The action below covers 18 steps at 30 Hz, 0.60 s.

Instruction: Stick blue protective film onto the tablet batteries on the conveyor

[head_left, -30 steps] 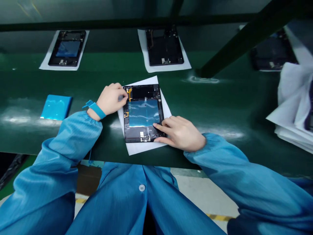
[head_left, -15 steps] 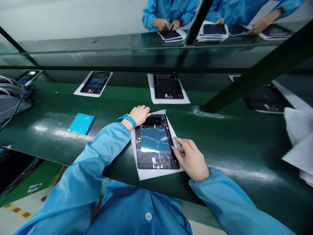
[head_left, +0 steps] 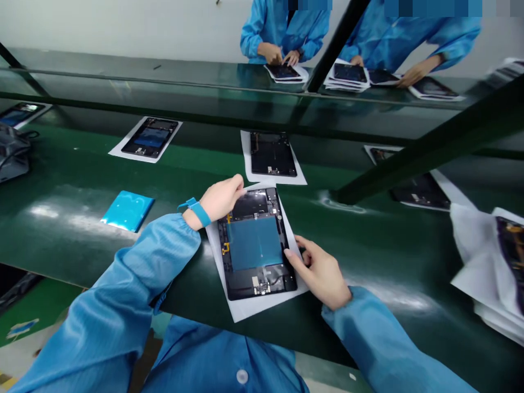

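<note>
In front of me on a white sheet (head_left: 235, 305) lies an opened tablet (head_left: 241, 284), its inner side up. A large blue battery (head_left: 256, 243) fills its middle, with small yellow-orange flex parts along the left side. My left hand (head_left: 219, 197), with a blue strap at the wrist, is closed at the tablet's upper left corner; its fingertips are hidden. My right hand (head_left: 321, 273) grips the right edge, thumb on the rim and fingers bent beside it.
A shiny blue pack (head_left: 127, 211) lies to the left. Several opened tablets on white sheets, one with a battery (head_left: 149, 136), line the back. A dark post (head_left: 388, 158) slants up at right, near a sheet-covered stack (head_left: 483, 262). Co-workers' hands (head_left: 280, 54) handle tablets across the bench.
The view has shifted and turned slightly. The glare streaks on the battery are gone, and the tablet appears slightly nearer. Both hands stay at the tablet's edges.
</note>
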### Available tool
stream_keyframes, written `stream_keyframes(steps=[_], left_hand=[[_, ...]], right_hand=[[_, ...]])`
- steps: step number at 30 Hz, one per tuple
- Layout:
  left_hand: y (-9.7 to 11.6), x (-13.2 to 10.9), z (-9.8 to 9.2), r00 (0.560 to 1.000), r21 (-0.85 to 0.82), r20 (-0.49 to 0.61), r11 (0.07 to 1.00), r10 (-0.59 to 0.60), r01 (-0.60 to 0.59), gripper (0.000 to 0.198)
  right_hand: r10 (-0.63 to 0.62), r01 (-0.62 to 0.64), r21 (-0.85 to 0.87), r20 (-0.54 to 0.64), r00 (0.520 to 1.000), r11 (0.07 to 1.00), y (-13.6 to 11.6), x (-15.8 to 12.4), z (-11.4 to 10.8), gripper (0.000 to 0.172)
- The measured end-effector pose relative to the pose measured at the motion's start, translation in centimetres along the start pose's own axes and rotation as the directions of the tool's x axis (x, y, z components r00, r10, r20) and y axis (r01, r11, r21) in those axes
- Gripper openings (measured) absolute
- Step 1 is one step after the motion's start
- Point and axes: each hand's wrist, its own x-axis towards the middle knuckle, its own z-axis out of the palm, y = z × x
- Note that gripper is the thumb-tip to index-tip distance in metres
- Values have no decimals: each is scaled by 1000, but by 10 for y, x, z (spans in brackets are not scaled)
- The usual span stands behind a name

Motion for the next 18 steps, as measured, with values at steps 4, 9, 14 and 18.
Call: stream_keyframes(steps=[4,9,14,18], left_hand=[[-24,-6,-31,983,-44,-182,999,1,-9,15],[-76,-30,-38,766,-47,-632,992,-118,114,37],[-99,-55,-2,814,-34,-562,987,-149,157,35],[-98,-52,21,910,2,-401,993,-105,116,30]], right_hand=[[-38,-24,292,202,979,956,-20,41,4,45],[-58,34,301,72,996,953,-54,132,52,46],[61,-49,171,-68,996,984,-95,255,103,44],[133,-131,31,-87,987,991,-118,316,117,38]])
